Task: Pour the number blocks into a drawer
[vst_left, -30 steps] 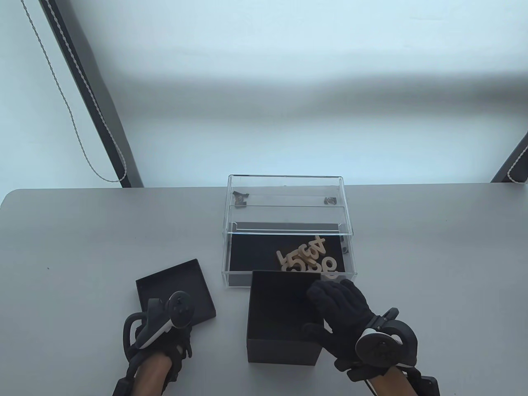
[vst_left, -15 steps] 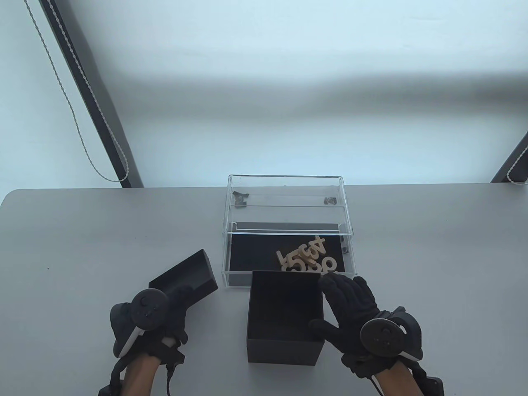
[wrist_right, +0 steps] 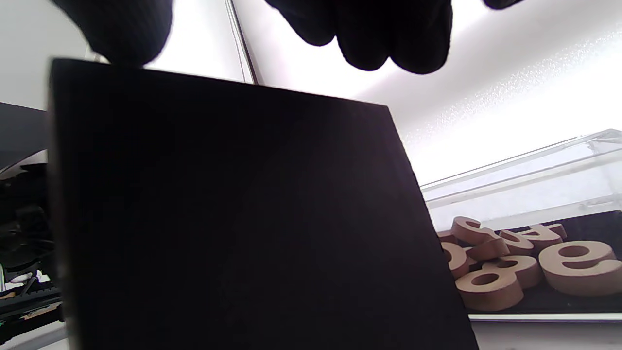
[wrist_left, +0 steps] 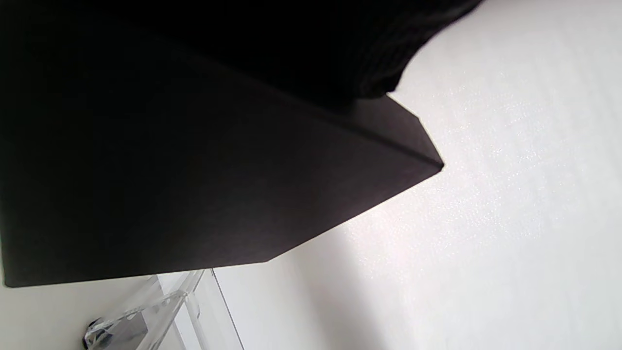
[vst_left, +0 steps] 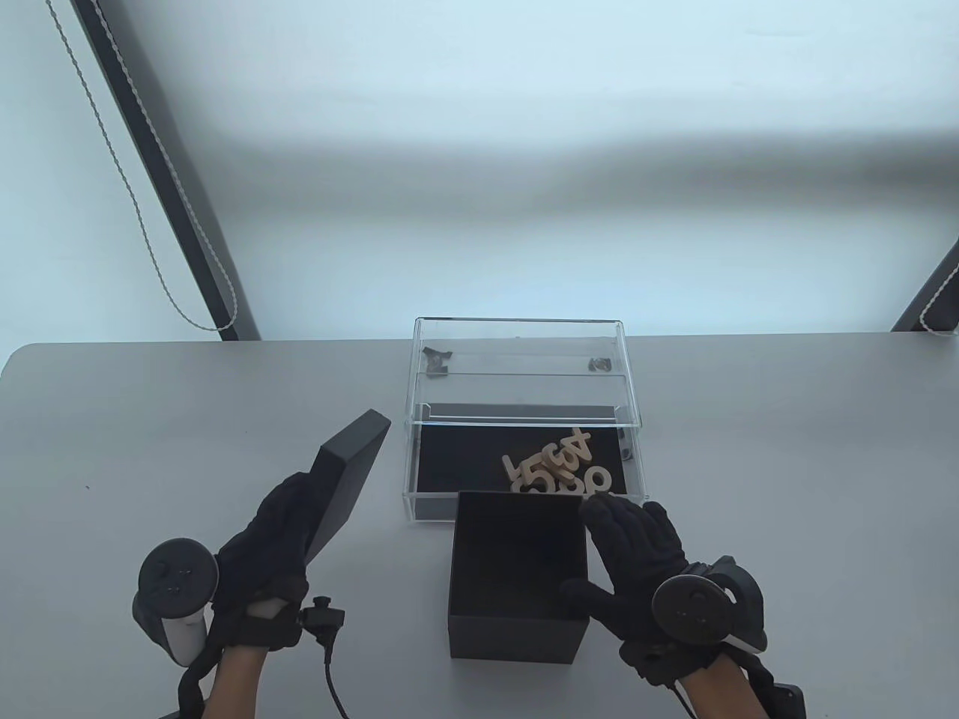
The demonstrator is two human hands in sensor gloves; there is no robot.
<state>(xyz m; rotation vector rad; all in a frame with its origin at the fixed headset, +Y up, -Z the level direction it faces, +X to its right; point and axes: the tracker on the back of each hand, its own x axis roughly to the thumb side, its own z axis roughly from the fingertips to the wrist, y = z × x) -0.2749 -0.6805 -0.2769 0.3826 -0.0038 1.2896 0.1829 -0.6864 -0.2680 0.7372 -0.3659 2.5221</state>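
Several wooden number blocks [vst_left: 558, 468] lie in the pulled-out clear drawer [vst_left: 410, 464] of an acrylic case [vst_left: 517, 359]; they also show in the right wrist view [wrist_right: 510, 262]. A black open box [vst_left: 517, 573] stands upright in front of the drawer and fills the right wrist view [wrist_right: 233, 218]. My right hand [vst_left: 599, 550] is open at the box's right side, thumb [wrist_right: 121, 29] at its rim, fingers [wrist_right: 388, 39] spread above the edge. My left hand [vst_left: 296, 517] grips the black lid [vst_left: 345, 472], tilted up on edge off the table; the lid also shows in the left wrist view [wrist_left: 194, 194].
The grey table [vst_left: 150, 419] ends at a far edge behind the acrylic case. A dark pole and a hanging cord [vst_left: 150, 247] stand beyond the table at the left. A cable [vst_left: 330, 659] trails from my left glove near the front edge.
My left hand has lifted the lid from flat on the table and turned it up on edge. My right hand has moved from over the box's opening to its right side.
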